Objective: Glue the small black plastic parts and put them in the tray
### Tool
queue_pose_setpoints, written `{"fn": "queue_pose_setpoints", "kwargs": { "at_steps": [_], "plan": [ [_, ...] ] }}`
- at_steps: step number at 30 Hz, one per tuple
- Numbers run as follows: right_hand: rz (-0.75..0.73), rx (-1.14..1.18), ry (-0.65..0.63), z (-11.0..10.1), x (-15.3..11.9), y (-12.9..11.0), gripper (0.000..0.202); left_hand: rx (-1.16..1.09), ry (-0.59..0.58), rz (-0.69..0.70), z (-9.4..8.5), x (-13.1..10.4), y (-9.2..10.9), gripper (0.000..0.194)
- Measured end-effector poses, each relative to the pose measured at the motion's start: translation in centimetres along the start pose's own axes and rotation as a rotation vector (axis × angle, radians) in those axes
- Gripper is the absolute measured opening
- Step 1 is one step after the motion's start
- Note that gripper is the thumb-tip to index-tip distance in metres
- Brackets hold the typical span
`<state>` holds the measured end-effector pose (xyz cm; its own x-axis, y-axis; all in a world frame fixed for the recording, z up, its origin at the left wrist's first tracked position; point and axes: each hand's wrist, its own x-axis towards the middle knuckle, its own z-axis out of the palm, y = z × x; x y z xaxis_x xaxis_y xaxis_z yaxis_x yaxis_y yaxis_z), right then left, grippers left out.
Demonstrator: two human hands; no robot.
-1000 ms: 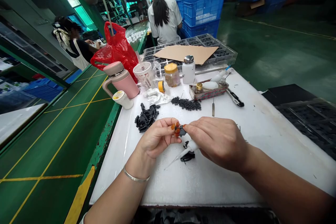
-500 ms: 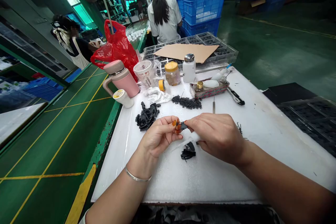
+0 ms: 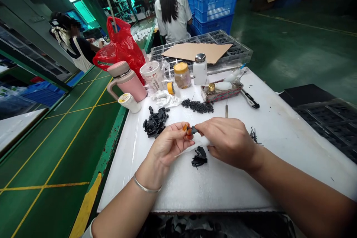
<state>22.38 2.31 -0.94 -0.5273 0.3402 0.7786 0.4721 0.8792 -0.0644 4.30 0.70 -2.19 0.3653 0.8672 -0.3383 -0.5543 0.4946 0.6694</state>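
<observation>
Between thumb and fingers, my left hand (image 3: 171,141) pinches a small black part (image 3: 193,130). My right hand (image 3: 230,141) touches the same part with its fingertips and also holds a whitish translucent bottle (image 3: 205,141) with a thin tip, which points down to the left. Below the hands lie a few black pieces (image 3: 199,157). A bigger heap of black pieces (image 3: 155,122) sits beyond my left hand, and a pile of small black rings (image 3: 198,106) lies farther back. Thin black pins (image 3: 254,135) are scattered right of my right hand.
Along the back stand a pink mug (image 3: 129,83), a plastic cup (image 3: 153,76), a yellow-lidded jar (image 3: 182,75), a white pump bottle (image 3: 200,70) and a small tray (image 3: 220,96). A knife (image 3: 250,99) lies right. Two people are beyond the white table (image 3: 167,204).
The whitish bottle's tip has tilted further down to the left. Both hands stay together at the small black part, and the view has shifted slightly.
</observation>
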Motion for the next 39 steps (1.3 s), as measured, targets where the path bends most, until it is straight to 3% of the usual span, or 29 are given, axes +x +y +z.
{"fn": "queue_pose_setpoints", "kwargs": {
  "at_steps": [5,9,13,16,21,28,31,35,39],
  "plan": [
    [-0.066,-0.038,0.036,-0.2,0.2,-0.4,0.02,-0.115,-0.047,-0.056,-0.1,-0.2,0.0,0.016],
    [-0.026,-0.037,0.029,0.0,0.1,-0.6,0.019,-0.078,-0.022,-0.024,0.0,-0.3,0.0,0.013],
    [0.083,0.02,0.021,0.4,-0.1,-0.6,0.015,0.031,0.048,0.056,0.1,-0.2,-0.1,0.011],
    [0.244,0.125,-0.005,0.3,0.0,-0.6,0.012,0.108,0.1,0.151,0.3,-0.2,-0.1,0.014],
    [0.473,0.285,-0.077,-0.1,0.5,-0.6,0.017,0.154,0.097,0.176,0.4,-0.3,-0.2,0.015],
    [0.393,0.246,-0.078,0.0,0.2,-0.6,0.009,0.192,0.081,0.116,0.1,-0.2,0.1,0.018],
    [0.455,0.286,-0.091,-0.1,0.3,-0.6,0.01,0.192,0.073,0.121,0.2,-0.3,0.1,0.02],
    [0.653,0.411,-0.211,-0.8,0.7,0.6,0.014,0.231,0.101,0.215,0.4,-0.2,0.2,0.022],
    [0.782,0.438,-0.488,-1.6,0.9,2.8,0.014,0.223,0.186,0.365,-0.1,-0.3,1.3,0.031]
  ]
}}
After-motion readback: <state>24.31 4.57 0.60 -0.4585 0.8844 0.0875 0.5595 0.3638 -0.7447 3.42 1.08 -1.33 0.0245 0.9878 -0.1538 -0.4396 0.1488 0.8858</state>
